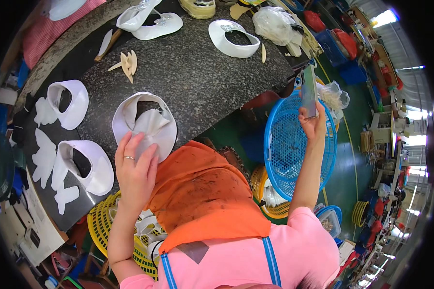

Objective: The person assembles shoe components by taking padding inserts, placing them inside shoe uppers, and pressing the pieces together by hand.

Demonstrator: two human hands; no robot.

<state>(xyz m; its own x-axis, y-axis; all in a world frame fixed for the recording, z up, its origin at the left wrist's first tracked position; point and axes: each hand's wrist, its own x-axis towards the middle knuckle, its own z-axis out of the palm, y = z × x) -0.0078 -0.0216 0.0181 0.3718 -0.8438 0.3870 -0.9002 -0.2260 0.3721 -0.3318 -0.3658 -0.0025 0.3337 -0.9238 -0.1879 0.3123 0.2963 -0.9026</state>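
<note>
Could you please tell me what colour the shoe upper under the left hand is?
The shoe upper is white; the head view shows it best.

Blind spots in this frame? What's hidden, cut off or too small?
All in the head view:
White upper: near part, covered by the left hand.
Phone: far face, turned away; lower end, covered by the right hand.
Yellowish item: cut off by the top edge.
Far-right clutter: too small, bent by the lens.
</note>
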